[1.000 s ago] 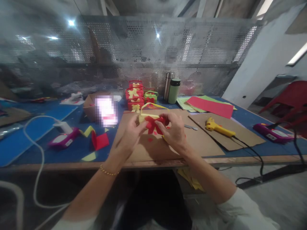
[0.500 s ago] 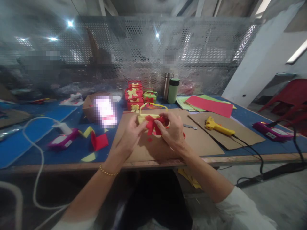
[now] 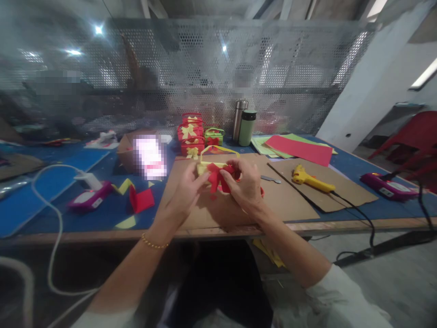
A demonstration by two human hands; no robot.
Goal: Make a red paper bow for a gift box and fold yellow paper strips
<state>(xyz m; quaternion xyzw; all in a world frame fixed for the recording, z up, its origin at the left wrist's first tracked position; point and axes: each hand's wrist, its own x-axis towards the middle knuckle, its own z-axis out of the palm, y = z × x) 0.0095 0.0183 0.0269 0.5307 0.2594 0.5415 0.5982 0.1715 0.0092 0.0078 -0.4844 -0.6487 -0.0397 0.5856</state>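
Observation:
Both my hands meet over a brown cardboard sheet [image 3: 290,207] at the table's middle. Between them is a small yellow paper basket [image 3: 204,167] with a thin yellow handle arching over it and a red paper bow [image 3: 217,176] on its front. My left hand [image 3: 184,191] pinches the basket's left side next to the bow. My right hand [image 3: 246,184] has its fingers closed on the right side of the red bow. A gold bracelet [image 3: 153,244] circles my left wrist.
Finished red and green boxes [image 3: 191,134] are stacked behind, beside two flasks [image 3: 245,123]. A yellow glue gun [image 3: 310,180] with its cord lies to the right; coloured paper sheets [image 3: 300,150] behind it. Purple devices [image 3: 89,198] [image 3: 389,187], paper scraps [image 3: 140,199] and a white cable [image 3: 51,218] lie around.
Both hands and the basket stay in almost the same place; the fingers shift only slightly on the bow. The camera view has tilted a little.

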